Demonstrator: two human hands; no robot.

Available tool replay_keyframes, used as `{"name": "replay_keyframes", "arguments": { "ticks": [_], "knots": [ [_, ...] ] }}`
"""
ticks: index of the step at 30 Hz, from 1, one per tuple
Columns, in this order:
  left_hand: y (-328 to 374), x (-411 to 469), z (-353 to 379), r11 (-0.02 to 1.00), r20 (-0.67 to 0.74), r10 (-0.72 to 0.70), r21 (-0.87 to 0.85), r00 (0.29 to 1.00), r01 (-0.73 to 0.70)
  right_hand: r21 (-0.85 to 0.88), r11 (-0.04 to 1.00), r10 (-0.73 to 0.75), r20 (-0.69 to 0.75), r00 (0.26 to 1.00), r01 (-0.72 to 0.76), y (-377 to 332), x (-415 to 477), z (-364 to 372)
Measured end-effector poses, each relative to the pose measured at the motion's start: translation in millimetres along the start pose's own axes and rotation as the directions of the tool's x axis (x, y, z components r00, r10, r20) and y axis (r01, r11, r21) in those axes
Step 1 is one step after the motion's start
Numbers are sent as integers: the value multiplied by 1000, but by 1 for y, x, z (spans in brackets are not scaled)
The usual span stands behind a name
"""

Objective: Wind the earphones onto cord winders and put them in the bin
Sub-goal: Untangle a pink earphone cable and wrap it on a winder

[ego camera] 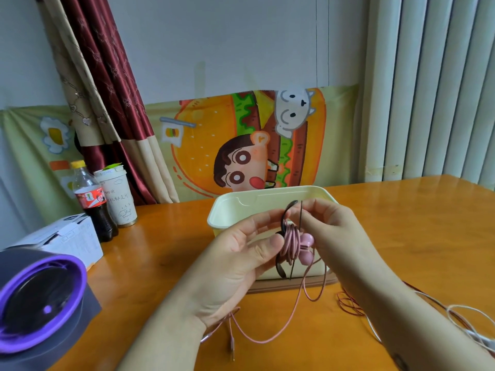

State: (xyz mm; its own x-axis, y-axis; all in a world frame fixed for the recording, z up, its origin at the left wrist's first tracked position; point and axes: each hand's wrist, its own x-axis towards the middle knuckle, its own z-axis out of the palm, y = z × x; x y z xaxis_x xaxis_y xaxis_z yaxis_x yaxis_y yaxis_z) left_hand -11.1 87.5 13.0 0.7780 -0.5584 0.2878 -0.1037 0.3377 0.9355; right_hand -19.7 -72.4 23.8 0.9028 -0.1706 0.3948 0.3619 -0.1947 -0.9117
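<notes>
Both hands hold a dark cord winder (284,223) in front of the cream bin (267,199). My left hand (241,253) pinches the winder from the left. My right hand (329,231) grips its upper right side. Pink earphones (293,245) are partly wrapped around the winder, with the pink earbuds (306,250) against its right side. The loose pink cable (267,336) hangs down and loops on the table to its plug below my left wrist. Red earphones (351,303) and white earphones (463,317) lie on the table, partly hidden by my right forearm.
The orange wooden table (415,223) carries a cola bottle (92,202), a white paper cup (117,196) and a white box (64,239) at the left. A purple-rimmed dark device (37,301) stands at the near left. The bin rests on a brown lid (292,286).
</notes>
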Motion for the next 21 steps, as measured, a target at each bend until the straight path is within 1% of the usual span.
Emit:
{"name": "replay_keyframes", "arguments": {
  "ticks": [2,4,7,9,12,14,16,18,21],
  "knots": [
    [0,-1,-2,1000,-26,-15,25,1000,16,-2,1000,0,-2,1000,0,1,0,0],
    [1,-1,-2,995,-74,-17,94,997,24,3,1000,3,15,1000,-3,2,0,0],
    [1,0,-1,987,-108,18,162,994,0,21,998,57,88,994,-59,7,0,1],
    [3,0,2,991,-127,49,128,991,-33,-33,996,92,167,982,-88,10,-1,3],
    [6,1,5,997,-160,77,-10,984,-80,-158,984,127,278,952,-85,13,-4,7],
    [5,3,3,989,-216,86,-95,973,-109,-255,967,107,330,938,-21,12,-6,10],
    [4,3,0,984,-285,86,-127,955,-127,-360,930,68,362,930,72,12,-9,12],
    [2,4,-3,984,-351,87,-115,932,-135,-424,897,60,398,915,125,12,-12,13],
    [-1,5,-6,989,-410,81,-79,909,-124,-474,863,46,416,908,173,9,-14,12]
  ]
}}
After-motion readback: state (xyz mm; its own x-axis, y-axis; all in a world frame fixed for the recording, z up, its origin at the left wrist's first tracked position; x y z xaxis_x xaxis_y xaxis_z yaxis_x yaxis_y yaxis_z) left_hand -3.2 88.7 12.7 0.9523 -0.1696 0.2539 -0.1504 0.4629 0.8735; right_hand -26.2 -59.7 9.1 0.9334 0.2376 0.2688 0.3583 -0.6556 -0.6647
